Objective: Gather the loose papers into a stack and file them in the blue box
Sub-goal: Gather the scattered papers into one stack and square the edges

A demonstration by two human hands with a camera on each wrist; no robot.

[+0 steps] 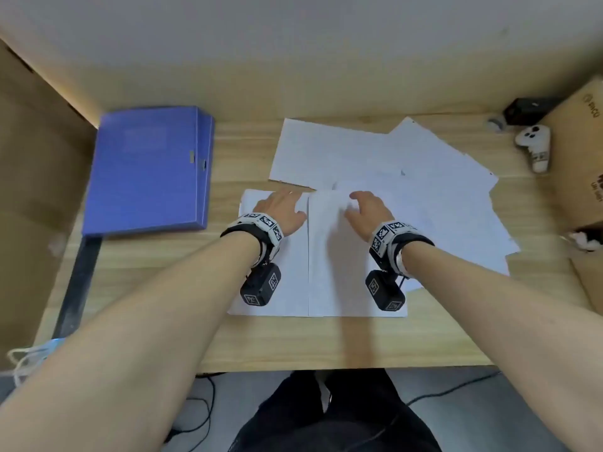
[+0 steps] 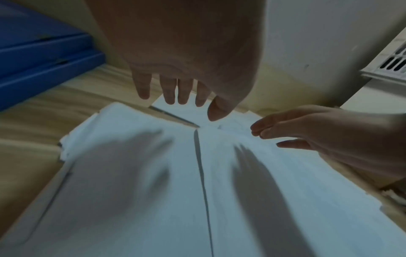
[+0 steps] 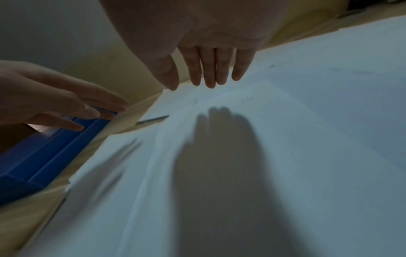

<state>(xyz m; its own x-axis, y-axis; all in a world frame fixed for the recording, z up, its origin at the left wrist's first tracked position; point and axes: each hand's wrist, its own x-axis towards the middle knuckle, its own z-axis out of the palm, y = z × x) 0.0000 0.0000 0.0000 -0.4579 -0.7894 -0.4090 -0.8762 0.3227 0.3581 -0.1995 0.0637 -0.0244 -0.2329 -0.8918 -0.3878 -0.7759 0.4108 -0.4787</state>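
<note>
Wooden desk [image 1: 293,340], seen from above, with the task's things spread across it. The blue box [image 1: 146,171], a closed file case, lies flat at the far left, well apart from the papers. The loose papers [image 1: 385,164] fan over the centre and right of the desk, overlapping at several angles; two sheets lie side by side nearest the person, their long edges almost meeting.

Step in hand, as judged: the start of gathering. The left hand [image 1: 280,212] hangs over the near-left sheet [image 1: 270,301], and the right hand [image 1: 367,210] over the near-centre sheet [image 1: 336,272]. In both wrist views the fingers [image 2: 169,92] are straight and slightly spread, gripping nothing; the shadows cast below them suggest that they hover just above the paper rather than press it.

To do this well, the palms would best come down flat and draw inward, the outlying right-hand sheets being swept under or over the centre pile first. Light pressure should let the sheets slide without creasing. The edges would then need squaring before the box is opened.
</note>
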